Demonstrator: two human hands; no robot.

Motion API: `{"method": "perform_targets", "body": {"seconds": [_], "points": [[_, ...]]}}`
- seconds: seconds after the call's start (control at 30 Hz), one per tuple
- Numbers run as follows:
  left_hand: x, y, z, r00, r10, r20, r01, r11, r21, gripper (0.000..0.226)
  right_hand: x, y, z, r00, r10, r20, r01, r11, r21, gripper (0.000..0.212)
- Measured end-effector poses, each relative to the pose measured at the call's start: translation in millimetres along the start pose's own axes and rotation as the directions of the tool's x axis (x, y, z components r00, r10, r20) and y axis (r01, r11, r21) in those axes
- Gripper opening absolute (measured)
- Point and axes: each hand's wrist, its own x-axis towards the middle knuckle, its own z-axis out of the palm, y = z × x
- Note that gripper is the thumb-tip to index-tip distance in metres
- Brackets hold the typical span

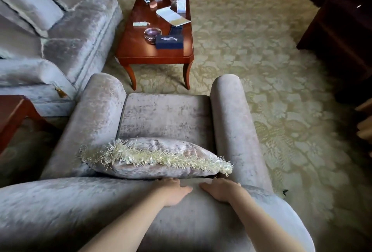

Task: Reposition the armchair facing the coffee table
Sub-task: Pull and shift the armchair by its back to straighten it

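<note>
A pale velvet armchair (165, 114) fills the lower middle of the head view, seen from behind its backrest. Its seat points toward the short end of the red-brown wooden coffee table (136, 50) just beyond. A fringed cushion (159, 157) leans against the inside of the backrest. My left hand (173, 191) and my right hand (219, 189) lie side by side on top of the backrest, fingers curled over its front edge, gripping it.
A matching velvet sofa (66, 36) runs along the left of the coffee table, its arm close to the armchair's left arm. A wooden side table (12, 114) stands at the left edge. Dark furniture (342, 30) lines the right. Patterned carpet (271, 70) lies open on the right.
</note>
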Motion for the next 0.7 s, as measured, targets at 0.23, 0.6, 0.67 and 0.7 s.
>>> {"method": "perform_targets", "body": {"seconds": [0.23,0.6,0.67,0.7], "points": [[29.3,29.1,-5.6,0.994,-0.085,-0.065,0.085,0.996,-0.016,0.082,24.8,26.0,-17.8,0.965,-0.254,0.068,0.257,0.965,-0.044,0.077],[23.8,50.6,3.9,0.994,-0.080,-0.076,0.076,0.995,-0.059,0.083,18.7,54.6,-29.8,0.974,-0.225,0.037,0.228,0.969,-0.093,0.075],[23.7,49.9,4.9,0.995,-0.081,-0.060,0.079,0.996,-0.048,0.083,16.9,54.4,-28.9,0.973,-0.228,0.029,0.230,0.967,-0.112,0.072],[24.2,49.8,5.2,0.995,-0.078,-0.060,0.076,0.997,-0.031,0.083,17.2,54.6,-28.8,0.970,-0.241,0.033,0.243,0.961,-0.128,0.070]]}}
